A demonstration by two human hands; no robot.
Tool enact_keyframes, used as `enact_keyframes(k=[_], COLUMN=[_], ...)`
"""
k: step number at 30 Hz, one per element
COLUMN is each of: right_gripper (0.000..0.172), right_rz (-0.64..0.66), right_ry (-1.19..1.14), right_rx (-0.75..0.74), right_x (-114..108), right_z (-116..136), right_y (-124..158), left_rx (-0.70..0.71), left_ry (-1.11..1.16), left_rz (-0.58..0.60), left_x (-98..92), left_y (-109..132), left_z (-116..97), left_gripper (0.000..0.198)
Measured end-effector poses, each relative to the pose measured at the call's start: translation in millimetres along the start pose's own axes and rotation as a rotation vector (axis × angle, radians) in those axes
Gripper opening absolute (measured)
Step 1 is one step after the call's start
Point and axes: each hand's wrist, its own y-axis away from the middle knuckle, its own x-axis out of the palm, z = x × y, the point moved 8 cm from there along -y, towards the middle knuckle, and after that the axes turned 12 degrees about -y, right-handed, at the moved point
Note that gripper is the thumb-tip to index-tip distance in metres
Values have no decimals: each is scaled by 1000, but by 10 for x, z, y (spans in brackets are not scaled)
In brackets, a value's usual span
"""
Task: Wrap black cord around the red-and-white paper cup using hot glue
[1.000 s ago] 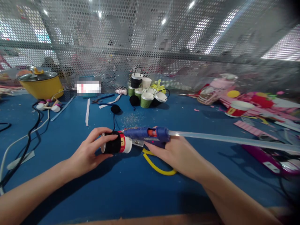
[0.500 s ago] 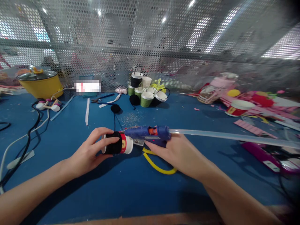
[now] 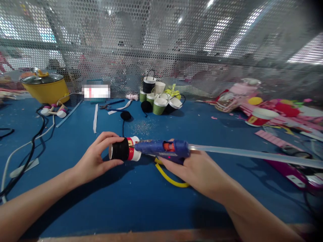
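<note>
My left hand [image 3: 94, 161] grips a small paper cup [image 3: 133, 153] lying on its side, its white base end to the left hidden partly by fingers. Black yarn [image 3: 120, 150] is wound around much of it, leaving a red printed band bare. A strand runs back to a black yarn ball [image 3: 125, 116]. In my right hand [image 3: 202, 171] is a blue glue gun [image 3: 157, 148], its nozzle at the cup's red band. A long clear glue stick [image 3: 239, 154] extends from its rear. Yellow-handled scissors [image 3: 169, 178] show beneath the same hand; whether it grips them I cannot tell.
Several small wrapped cups with handles [image 3: 159, 106] stand at the back. Pliers [image 3: 111, 106] and paper strips [image 3: 95, 118] lie left of them. A yellow pot [image 3: 47, 90] and cables [image 3: 32, 144] occupy the left; craft scraps [image 3: 280, 141] and a purple device [image 3: 290, 173] the right.
The glue gun's nozzle has come over the cup's red band, and the cup has turned and shifted slightly. My left thumb and index finger now hold the cup from its two sides.
</note>
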Motion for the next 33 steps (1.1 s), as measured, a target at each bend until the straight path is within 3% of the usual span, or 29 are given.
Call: enact_keyframes(k=[7,13,25,33], right_gripper=[17,18,24,23], right_rz=[3,-72,-8,-47], right_ry=[-3,4,-76,-66], right_rx=[-47,-1,-51,13], right_x=[28,-25,-15,-66], right_z=[23,-8,34,16], right_y=[8,-26,-75,-51], left_rx=[-71,33,200,123], left_ry=[60,-14,-158,-105], left_rz=[-7,-3,29,-6], left_x=[19,35,111,56], left_y=[10,35,106,76], left_z=[74,-35,-163,-79], left_gripper=[42,41,37,38])
